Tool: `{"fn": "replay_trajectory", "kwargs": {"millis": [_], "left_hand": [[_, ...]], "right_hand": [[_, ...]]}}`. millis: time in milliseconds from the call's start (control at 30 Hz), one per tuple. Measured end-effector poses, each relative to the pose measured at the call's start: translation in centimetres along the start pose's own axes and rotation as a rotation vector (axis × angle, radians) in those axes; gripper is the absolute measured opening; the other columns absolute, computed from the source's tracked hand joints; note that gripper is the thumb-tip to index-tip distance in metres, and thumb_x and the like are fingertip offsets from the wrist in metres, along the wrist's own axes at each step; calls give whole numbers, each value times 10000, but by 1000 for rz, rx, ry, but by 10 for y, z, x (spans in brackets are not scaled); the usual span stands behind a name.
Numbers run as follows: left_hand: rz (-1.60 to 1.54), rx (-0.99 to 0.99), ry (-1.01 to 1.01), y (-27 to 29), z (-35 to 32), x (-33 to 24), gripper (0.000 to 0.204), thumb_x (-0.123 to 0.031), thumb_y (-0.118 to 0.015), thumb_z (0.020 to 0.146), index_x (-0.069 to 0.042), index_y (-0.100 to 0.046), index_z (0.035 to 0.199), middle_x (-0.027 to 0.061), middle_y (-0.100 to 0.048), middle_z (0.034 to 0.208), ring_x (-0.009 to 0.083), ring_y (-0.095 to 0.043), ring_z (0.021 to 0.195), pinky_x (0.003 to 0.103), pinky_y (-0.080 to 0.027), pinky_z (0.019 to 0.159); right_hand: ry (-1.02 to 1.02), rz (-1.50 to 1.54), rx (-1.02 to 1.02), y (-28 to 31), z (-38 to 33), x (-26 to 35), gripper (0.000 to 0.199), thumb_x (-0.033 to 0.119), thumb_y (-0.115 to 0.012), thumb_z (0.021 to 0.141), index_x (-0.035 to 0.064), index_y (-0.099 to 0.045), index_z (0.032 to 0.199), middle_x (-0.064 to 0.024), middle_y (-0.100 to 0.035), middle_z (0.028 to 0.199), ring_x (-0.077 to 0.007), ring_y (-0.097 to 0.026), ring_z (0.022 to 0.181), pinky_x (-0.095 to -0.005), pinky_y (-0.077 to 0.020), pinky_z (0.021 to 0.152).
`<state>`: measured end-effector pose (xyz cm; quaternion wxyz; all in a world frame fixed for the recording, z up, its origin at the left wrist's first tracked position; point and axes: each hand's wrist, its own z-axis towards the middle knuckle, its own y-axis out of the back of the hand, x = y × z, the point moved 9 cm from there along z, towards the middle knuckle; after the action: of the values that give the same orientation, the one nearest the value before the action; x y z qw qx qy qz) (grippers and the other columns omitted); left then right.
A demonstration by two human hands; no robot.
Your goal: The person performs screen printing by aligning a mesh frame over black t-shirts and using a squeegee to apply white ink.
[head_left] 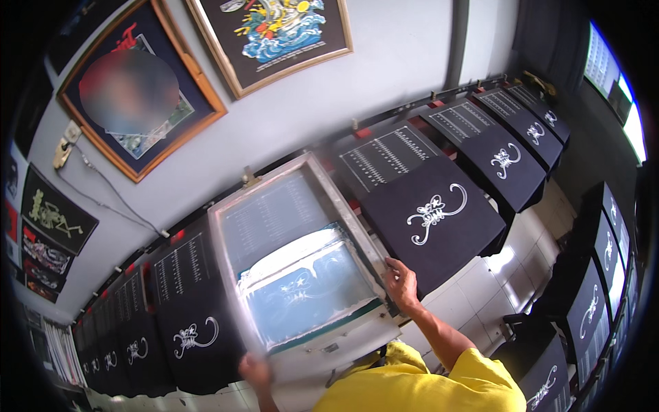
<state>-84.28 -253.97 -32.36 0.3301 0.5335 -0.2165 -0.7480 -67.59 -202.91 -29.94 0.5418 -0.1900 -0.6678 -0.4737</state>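
A screen-printing frame [358, 237] lies tilted in the middle of a row of print boards. Its pale blue mesh [343, 271] carries a scrolled star design, and a thick band of white ink [295, 253] crosses it. My right hand [402, 285] is closed round the frame's right edge near its lower corner. At the lower left corner is my left hand [257, 373], smeared by motion, so its fingers and any grip are unclear. Dark fabric pieces with white scroll prints lie on both sides, one to the right [439, 216] and one to the left [194, 340].
More boards with printed dark fabric [504, 161] run along the wall rail [405, 106]. Another such row [587, 309] stands at right, across a tiled floor [504, 275]. Framed pictures [206, 96] and a hanging cable [110, 199] are on the wall.
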Motion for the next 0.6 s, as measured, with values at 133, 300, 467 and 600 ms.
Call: {"fn": "replay_trajectory", "kwargs": {"millis": [133,300,467,600], "left_hand": [[114,135,116,-3,8,26,297,-147,-486,906,100,-632,828,283,-620,774,433,-597,728,485,-461,692],[149,82,32,-13,-1,31,268,-125,-492,908,93,-632,840,281,-622,782,424,-599,728,471,-461,688],[-23,29,55,0,3,-7,270,-149,-514,964,87,-639,929,224,-643,790,324,-636,756,405,-481,717],[-344,-29,41,14,6,11,274,-148,-466,1015,39,-628,1135,137,-658,1075,233,-651,962,326,-514,879]], "right_hand": [[157,41,-85,-6,-8,1,319,11,-523,866,52,-664,1149,-133,-700,1079,-235,-702,917,-304,-532,693],[298,48,-143,8,1,6,278,-42,-541,841,17,-665,1082,-132,-690,1026,-223,-680,876,-295,-524,727],[282,120,-122,13,-8,24,256,-59,-566,836,13,-653,1066,-138,-675,1010,-233,-644,895,-330,-510,806],[590,-119,4,3,-39,73,258,-16,-607,814,10,-638,1068,-147,-661,1072,-339,-629,971,-399,-498,880]]}}
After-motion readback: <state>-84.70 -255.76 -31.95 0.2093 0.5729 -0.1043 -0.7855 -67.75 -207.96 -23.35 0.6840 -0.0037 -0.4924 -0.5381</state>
